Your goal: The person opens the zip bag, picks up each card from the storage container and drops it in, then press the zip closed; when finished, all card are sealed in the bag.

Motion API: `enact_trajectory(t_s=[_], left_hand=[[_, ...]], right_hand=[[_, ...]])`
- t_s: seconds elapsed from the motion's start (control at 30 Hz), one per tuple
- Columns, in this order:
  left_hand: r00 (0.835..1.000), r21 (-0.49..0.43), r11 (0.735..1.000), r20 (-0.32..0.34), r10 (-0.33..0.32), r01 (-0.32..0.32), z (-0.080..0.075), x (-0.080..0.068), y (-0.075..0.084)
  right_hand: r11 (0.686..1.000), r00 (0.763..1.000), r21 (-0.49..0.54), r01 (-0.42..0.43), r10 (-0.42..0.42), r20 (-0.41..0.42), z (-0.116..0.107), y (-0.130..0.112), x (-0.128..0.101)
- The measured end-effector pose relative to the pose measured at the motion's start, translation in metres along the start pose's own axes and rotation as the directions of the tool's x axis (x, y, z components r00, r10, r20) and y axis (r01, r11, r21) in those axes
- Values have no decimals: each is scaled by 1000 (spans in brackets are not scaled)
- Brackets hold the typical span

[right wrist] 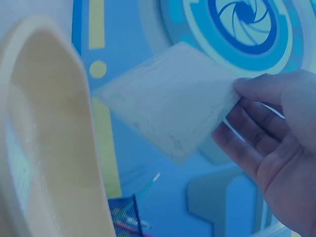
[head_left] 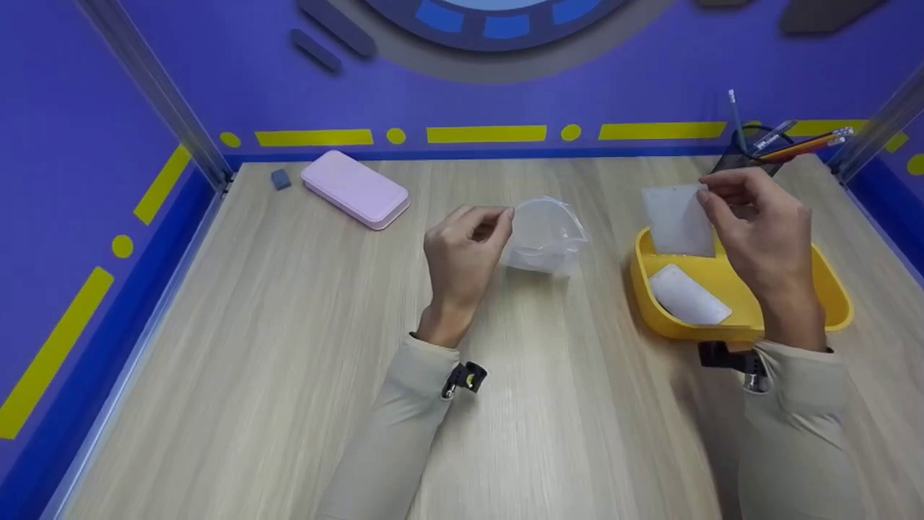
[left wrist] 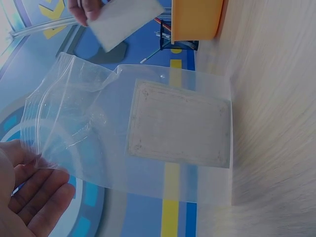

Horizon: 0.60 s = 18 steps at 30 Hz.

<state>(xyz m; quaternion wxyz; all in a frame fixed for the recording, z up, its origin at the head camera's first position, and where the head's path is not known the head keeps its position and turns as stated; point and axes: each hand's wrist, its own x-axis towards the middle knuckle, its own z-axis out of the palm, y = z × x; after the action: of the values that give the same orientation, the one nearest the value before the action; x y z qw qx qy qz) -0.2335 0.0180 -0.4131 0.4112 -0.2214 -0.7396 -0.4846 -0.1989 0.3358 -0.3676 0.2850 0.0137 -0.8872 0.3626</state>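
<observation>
My left hand (head_left: 469, 242) pinches the rim of a clear zip bag (head_left: 545, 235) at the middle of the table. In the left wrist view the bag (left wrist: 148, 128) hangs open with a white square pad (left wrist: 178, 124) inside, my fingers (left wrist: 29, 197) at its corner. My right hand (head_left: 754, 217) pinches a white square pad (head_left: 677, 219) by its edge above the yellow tray (head_left: 830, 289). The right wrist view shows that pad (right wrist: 170, 106) held between thumb and fingers (right wrist: 256, 133), beside the tray wall (right wrist: 54, 148). Another white pad (head_left: 689, 296) lies in the tray.
A pink case (head_left: 355, 188) and a small blue-grey eraser (head_left: 280, 179) lie at the back left. A black mesh holder with pencils (head_left: 765, 148) stands behind the tray at the back right. Blue walls enclose the wooden table (head_left: 289, 347).
</observation>
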Motion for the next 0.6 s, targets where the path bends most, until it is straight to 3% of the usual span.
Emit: enact_trajectory(t_s=[0.27,0.43,0.6], left_hand=[[1000,9,1000,-7,9,-9,0,0,-1],[1000,2,1000,-1,0,0,-1,0,0],[1000,-3,1000,5,-13,13,-1,0,2]], right_hand=[[978,983,134,159,-144,-113,9,-25,-6],[962,973,190,198,-170,-153,15,-43,-11],[925,960,293,242,-184,-213,21,-59,-17]])
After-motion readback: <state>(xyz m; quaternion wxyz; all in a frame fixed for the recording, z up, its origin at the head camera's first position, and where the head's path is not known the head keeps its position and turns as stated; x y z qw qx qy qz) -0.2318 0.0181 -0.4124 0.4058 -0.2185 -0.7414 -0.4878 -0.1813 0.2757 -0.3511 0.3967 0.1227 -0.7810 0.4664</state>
